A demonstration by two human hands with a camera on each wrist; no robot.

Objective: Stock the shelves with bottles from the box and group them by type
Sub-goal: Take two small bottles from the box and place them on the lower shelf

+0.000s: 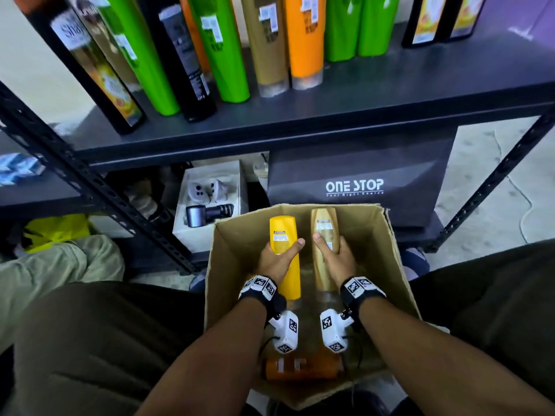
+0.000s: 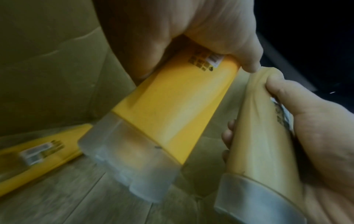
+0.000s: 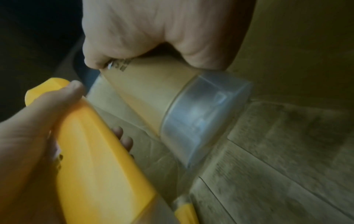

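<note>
Two bottles are gripped inside the box, yellow bottle by left hand, tan bottle by right hand; lifted together, they could knock and slip.

Pale speckled concrete floor, dim light. Dark metal shelving frame with perforated black uprights. Cream wall behind.

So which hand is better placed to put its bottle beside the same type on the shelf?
Right. The right hand holds the gold bottle, and the gold bottle on the shelf stands almost straight ahead of it.
</note>
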